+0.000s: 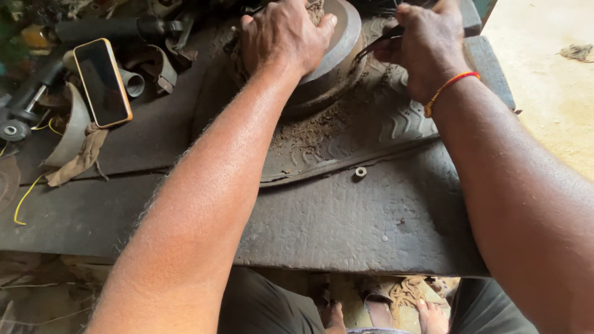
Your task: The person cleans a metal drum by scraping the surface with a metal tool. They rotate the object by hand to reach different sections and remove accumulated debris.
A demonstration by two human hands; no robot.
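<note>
A round grey metal disc (346, 34) lies tilted at the far middle of a dark, worn workbench (346, 216). My left hand (284, 34) presses down flat on top of the disc, fingers spread over its surface. My right hand (427, 46) is closed around a thin dark metal tool (374, 44), whose tip touches the disc's right edge. A red and yellow thread band circles my right wrist. Brown dust and scrapings (309, 127) lie on the bench below the disc.
A phone in a yellow case (102, 80) lies face up at the left among black tubes, metal parts and a rag (77, 158). A small metal nut (360, 172) rests mid-bench beside a rubber tyre strip (405, 120). Sandy ground is at right; my feet show below.
</note>
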